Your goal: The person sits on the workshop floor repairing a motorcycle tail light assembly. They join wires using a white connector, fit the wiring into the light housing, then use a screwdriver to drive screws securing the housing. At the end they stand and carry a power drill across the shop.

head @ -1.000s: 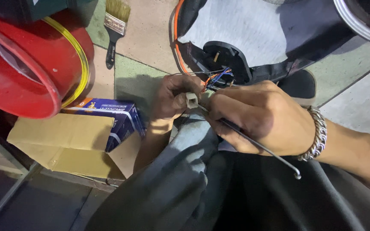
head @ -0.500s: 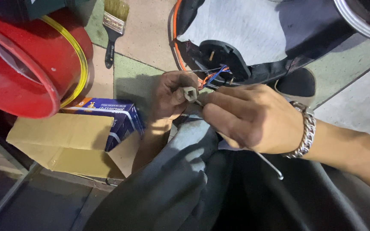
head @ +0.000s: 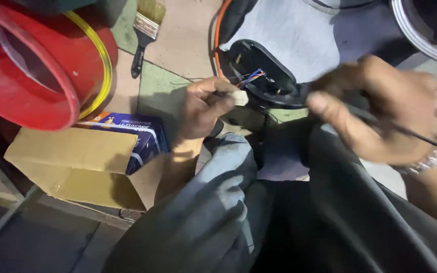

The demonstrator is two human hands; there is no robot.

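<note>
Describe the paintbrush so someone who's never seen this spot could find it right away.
Start at the big red bucket at top left. Just right of it, on the floor, lies the paintbrush. Its black handle and pale bristles set it apart from the cardboard box below.

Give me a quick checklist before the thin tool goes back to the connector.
1. Left hand has a grip on the small pale connector: ok.
2. Coloured wires run from the connector into the dark housing opening: ok.
3. Right hand holds the thin dark tool: ok, though blurred.
4. Tool tip position: cannot tell, hidden by the hand.
5. Tool touching the connector: not ok, the hands are apart.
6. Connector's condition: cannot tell, too small.
</note>
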